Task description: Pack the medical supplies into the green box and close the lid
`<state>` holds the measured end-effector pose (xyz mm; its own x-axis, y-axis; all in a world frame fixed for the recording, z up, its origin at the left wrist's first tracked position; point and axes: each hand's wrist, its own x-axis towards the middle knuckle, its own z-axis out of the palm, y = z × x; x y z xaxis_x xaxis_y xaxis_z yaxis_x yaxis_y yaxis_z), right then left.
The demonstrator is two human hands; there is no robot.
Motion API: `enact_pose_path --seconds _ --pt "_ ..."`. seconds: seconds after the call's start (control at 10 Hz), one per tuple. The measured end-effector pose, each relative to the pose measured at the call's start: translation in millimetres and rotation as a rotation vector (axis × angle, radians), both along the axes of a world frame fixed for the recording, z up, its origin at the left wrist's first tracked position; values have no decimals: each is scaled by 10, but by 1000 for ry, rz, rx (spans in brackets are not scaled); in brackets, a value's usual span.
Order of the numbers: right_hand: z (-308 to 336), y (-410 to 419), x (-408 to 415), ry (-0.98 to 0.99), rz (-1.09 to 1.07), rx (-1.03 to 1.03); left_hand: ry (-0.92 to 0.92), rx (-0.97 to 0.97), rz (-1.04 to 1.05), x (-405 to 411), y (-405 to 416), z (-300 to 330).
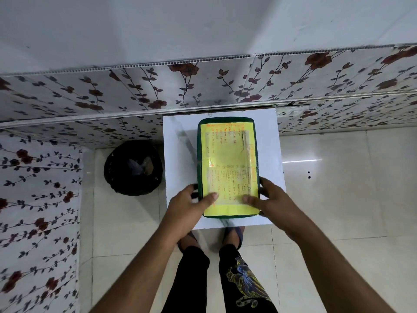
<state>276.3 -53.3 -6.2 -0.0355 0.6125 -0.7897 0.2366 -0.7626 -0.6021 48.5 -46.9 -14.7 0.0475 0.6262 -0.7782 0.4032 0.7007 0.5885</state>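
- We look down on a green box (228, 168) that sits on a small white table (178, 154), set lengthwise away from us, near the table's middle.
- Its lid (228, 129) is down and covers the whole top; a yellow sheet (225, 154) with handwriting we cannot read lies across the lid, under what looks like clear tape.
- Our left hand (191, 203) grips the box's near left side: the thumb lies flat on the yellow sheet and the fingers (194, 188) curl down around the left edge.
- Our right hand (269, 198) grips the near right side in the same way, thumb on the sheet, fingers wrapped over the right edge.
- Both hands touch the box; the thumbs point toward each other and stay apart.
- No supplies show outside the box; whatever is inside is hidden by the lid.
- A dark bin (133, 168) stands on the floor just left of the table, with some scraps in it.
- Behind the table runs a wall (203, 86) of white panels with a red flower pattern.
- Below the table's near edge we see our feet in sandals (233, 236) on a pale tiled floor (338, 199), and dark trousers (194, 279) with a yellow print on the right leg.
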Motion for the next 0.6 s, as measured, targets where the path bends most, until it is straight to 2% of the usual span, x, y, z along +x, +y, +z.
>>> enact_pose_path --seconds 0.3,0.5,0.6 --pt "11 -88 -66 44 -60 -12 -3 67 75 75 -165 7" --pt "2 -42 -80 49 -57 -18 -8 30 100 75 -143 33" --pt "121 -83 -89 -84 49 6 12 43 101 45 -164 166"
